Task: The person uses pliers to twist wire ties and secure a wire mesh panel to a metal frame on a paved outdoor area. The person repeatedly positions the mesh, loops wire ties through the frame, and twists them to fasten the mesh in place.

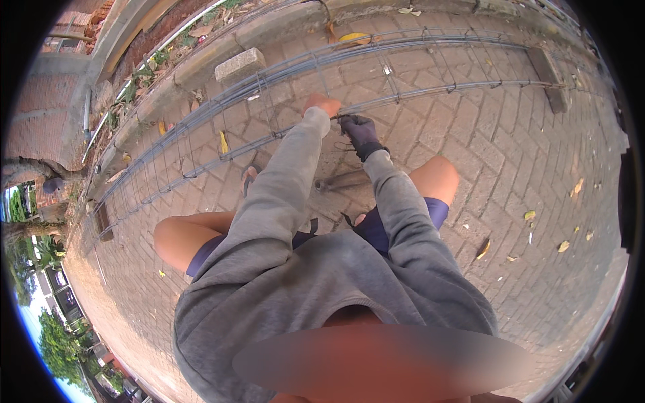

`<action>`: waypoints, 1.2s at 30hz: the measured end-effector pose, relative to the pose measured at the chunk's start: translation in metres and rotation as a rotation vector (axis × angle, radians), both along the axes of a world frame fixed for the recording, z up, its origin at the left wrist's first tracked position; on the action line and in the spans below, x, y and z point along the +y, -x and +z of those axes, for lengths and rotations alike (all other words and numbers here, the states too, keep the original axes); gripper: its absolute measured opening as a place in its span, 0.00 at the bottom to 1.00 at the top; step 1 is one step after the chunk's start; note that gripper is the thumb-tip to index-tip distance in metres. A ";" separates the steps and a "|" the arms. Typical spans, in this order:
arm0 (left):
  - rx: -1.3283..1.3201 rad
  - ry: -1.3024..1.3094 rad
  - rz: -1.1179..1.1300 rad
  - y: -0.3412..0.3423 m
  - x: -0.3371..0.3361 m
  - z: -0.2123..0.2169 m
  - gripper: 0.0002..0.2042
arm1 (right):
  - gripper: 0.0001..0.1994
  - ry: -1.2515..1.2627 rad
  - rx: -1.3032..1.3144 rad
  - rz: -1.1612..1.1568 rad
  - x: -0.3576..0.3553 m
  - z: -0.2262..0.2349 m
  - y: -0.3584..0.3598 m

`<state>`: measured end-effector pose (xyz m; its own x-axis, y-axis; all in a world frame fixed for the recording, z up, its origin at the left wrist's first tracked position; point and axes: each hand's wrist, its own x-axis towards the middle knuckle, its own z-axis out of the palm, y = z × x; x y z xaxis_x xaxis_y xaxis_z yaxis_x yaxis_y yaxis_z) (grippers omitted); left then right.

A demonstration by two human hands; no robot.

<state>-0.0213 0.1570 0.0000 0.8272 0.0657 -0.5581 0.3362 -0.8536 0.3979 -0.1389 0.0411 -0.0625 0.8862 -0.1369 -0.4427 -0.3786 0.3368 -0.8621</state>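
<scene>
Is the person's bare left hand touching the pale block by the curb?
Apart: the head view shows paving and steel bars between the left hand and the pale block.

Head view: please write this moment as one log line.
left hand: bare, at metal cage | right hand: gloved, beside left hand, hold unclear | brown block: near cage's right end | pale block: beyond cage

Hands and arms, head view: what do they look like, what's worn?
Both arms: loose, plain grey long sleeves reaching the wrists. Left hand: no glove visible. Right hand: dark, purplish glove with a black cuff. No markings I can make out.
</scene>
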 end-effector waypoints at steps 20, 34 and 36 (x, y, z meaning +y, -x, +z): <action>0.238 0.300 -0.215 -0.009 0.024 0.002 0.16 | 0.33 1.232 -0.077 0.299 0.016 0.075 0.013; 0.090 0.439 -0.172 -0.007 0.034 -0.009 0.16 | 0.16 1.109 0.038 0.386 0.006 0.070 -0.002; 0.105 0.465 -0.154 -0.008 0.031 -0.009 0.16 | 0.14 1.107 -0.043 0.354 -0.001 0.064 0.004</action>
